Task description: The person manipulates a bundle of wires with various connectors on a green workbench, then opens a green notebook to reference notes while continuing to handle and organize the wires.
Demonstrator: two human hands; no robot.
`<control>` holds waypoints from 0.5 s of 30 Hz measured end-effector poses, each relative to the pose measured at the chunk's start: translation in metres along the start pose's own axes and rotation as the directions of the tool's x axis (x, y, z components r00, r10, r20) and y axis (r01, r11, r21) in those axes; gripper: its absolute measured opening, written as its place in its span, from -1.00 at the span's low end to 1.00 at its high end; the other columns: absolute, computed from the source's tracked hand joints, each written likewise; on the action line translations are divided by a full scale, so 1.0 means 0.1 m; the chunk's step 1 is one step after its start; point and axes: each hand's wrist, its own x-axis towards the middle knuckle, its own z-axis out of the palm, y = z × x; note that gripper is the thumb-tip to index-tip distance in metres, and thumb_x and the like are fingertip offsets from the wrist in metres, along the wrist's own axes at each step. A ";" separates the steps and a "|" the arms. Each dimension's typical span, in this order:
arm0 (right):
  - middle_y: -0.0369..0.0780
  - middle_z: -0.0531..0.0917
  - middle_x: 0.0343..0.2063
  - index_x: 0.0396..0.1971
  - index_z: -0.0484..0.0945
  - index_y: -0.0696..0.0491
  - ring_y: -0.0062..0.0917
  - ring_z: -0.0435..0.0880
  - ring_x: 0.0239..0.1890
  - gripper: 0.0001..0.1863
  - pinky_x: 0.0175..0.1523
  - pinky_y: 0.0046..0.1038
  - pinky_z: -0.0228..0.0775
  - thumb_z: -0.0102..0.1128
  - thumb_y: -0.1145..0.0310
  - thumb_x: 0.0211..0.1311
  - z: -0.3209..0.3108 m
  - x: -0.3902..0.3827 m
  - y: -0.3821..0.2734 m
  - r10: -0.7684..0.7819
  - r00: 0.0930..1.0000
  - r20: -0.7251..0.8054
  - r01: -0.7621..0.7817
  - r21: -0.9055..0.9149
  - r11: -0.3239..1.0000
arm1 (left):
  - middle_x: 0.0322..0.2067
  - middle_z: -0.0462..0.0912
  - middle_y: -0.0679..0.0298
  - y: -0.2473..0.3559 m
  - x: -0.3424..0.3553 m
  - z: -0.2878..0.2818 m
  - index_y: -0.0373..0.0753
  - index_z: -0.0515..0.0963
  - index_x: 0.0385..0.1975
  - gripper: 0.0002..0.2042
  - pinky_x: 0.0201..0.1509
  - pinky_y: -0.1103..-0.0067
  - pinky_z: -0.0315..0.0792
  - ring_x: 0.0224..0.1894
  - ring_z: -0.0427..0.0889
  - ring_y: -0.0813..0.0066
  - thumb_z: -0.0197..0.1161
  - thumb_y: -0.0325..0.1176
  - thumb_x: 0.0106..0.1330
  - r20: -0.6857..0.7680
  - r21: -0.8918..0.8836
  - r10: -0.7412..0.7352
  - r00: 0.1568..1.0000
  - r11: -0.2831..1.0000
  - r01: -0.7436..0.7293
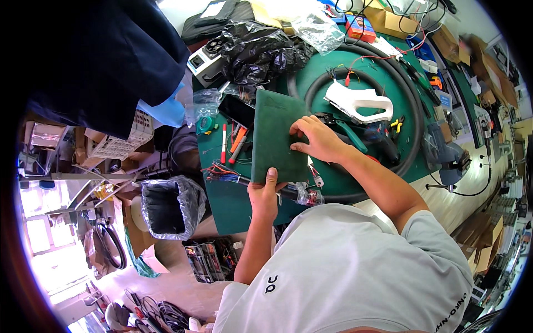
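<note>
My left hand [264, 194] grips the lower edge of a green notebook [277, 125], its thumb lying on the cover. The notebook looks closed and is held up over the workbench, hiding part of the bench behind it. Over the notebook's right side is my right hand [319, 139], its fingers bent and its thumb apart from them, with nothing seen between. Left of the notebook lie a black phone [237, 111], a red pen [224, 143] and an orange-handled tool [239, 141]. A cable with several coloured wires [225, 175] passes below the notebook.
A thick black hose [413, 133] coils on the green bench [222, 211] around a white handle-shaped tool [361, 104], green-handled pliers [351, 135] and a power drill [383, 141]. Black plastic bags [255, 50] lie at the back. A lined bin [172, 205] stands left of the bench.
</note>
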 end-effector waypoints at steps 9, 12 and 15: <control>-0.22 0.52 -0.29 -0.35 0.49 0.08 -0.33 0.48 -0.14 -0.74 0.03 -0.33 0.33 0.38 0.37 -0.01 -0.03 0.31 0.21 -0.028 0.993 0.114 0.033 -0.040 0.999 | -0.11 0.63 0.20 0.02 0.21 -0.11 -0.33 0.46 0.05 -0.59 -0.16 0.51 0.63 -0.16 0.68 0.41 0.26 -0.20 0.34 0.036 0.110 -0.043 0.998 0.993 0.038; -0.22 0.52 -0.32 -0.37 0.48 0.08 -0.31 0.48 -0.15 -0.80 -0.02 -0.34 0.36 0.28 0.44 -0.02 -0.07 0.40 0.26 -0.006 0.993 0.118 0.017 -0.097 0.995 | -0.13 0.63 0.20 0.02 0.28 -0.06 -0.34 0.48 0.02 -0.61 -0.13 0.49 0.63 -0.16 0.67 0.42 0.26 -0.19 0.34 0.026 0.112 -0.046 0.999 0.993 0.043; -0.21 0.54 -0.35 -0.40 0.48 0.06 -0.28 0.49 -0.17 -0.86 -0.04 -0.30 0.39 0.18 0.48 -0.04 -0.08 0.44 0.37 0.051 0.999 -0.002 -0.050 -0.139 0.989 | -0.14 0.63 0.19 0.08 0.37 0.00 -0.36 0.50 -0.01 -0.62 -0.08 0.44 0.62 -0.15 0.66 0.41 0.25 -0.19 0.35 0.009 0.083 -0.030 1.000 0.996 0.029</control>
